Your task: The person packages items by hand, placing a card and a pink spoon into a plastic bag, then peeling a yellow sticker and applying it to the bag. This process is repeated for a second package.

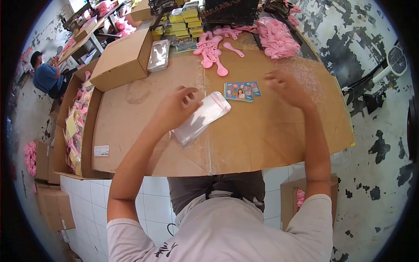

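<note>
My left hand [178,106] grips a stack of clear plastic bags [204,115] that lies slanted on the cardboard-covered table [262,139]. My right hand [286,88] hovers blurred over the table to the right, fingers apart, holding nothing that I can make out. Just left of that hand lies a small pile of printed cards [242,91] with a picture on top. Several pink plastic spoons [213,50] are scattered farther back in the middle.
A closed cardboard box [124,59] stands at the back left, a pack of clear bags [159,55] beside it. A heap of pink spoons [276,37] and yellow card stacks [185,19] sit at the back. Another person [47,76] sits far left.
</note>
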Available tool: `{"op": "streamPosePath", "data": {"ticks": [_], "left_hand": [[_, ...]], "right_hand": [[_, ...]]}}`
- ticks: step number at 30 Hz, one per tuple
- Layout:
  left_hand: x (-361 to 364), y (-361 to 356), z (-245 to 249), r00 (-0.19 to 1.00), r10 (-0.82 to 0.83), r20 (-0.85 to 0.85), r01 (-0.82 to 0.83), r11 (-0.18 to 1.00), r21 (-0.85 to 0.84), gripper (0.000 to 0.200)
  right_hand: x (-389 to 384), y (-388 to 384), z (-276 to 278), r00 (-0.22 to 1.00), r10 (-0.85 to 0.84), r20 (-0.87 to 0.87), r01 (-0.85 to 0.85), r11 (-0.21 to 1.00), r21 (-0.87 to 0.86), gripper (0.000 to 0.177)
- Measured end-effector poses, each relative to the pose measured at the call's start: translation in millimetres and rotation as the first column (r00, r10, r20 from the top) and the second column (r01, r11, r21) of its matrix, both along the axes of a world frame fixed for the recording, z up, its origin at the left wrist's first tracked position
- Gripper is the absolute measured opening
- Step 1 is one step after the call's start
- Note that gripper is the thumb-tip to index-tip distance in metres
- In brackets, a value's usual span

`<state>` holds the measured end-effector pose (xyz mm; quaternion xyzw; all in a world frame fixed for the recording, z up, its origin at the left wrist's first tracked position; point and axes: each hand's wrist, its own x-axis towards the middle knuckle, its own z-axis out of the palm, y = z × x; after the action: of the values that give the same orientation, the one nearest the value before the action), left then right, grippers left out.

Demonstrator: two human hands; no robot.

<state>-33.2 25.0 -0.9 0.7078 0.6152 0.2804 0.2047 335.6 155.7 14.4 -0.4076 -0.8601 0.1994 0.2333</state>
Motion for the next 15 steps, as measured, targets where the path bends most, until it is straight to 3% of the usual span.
{"op": "streamPosePath", "data": {"ticks": [2,5,7,10,13,15], "left_hand": [[16.8,10.9,-5.0,0.975,0.008,-0.221,-0.022,0.998,-0.061,0.030],[15.8,17.6,-20.9,0.988,0.002,-0.152,-0.009,0.999,-0.046,0.028],[13.4,15.9,-27.8,0.998,0.045,0.038,-0.043,0.998,-0.054,0.025],[5.1,16.6,-38.1,0.963,0.080,0.256,-0.060,0.995,-0.084,0.021],[2.8,16.4,-38.8,0.917,0.092,0.389,-0.062,0.994,-0.089,0.018],[2.5,17.7,-39.0,0.887,0.092,0.452,-0.055,0.994,-0.096,0.018]], "right_hand": [[-28.4,0.9,-23.7,0.991,0.111,0.071,-0.120,0.984,0.130,0.038],[-51.4,5.7,-36.7,0.986,0.129,0.108,-0.145,0.977,0.154,0.036],[-59.0,5.0,-36.8,0.986,0.090,0.140,-0.109,0.985,0.135,0.034],[-65.5,9.3,-32.9,0.999,0.052,0.013,-0.053,0.993,0.107,0.026],[-72.7,6.6,-27.6,1.000,0.023,-0.017,-0.017,0.965,0.262,0.018],[-76.6,-5.0,-13.3,0.991,0.056,-0.120,-0.048,0.997,0.065,0.015]]}}
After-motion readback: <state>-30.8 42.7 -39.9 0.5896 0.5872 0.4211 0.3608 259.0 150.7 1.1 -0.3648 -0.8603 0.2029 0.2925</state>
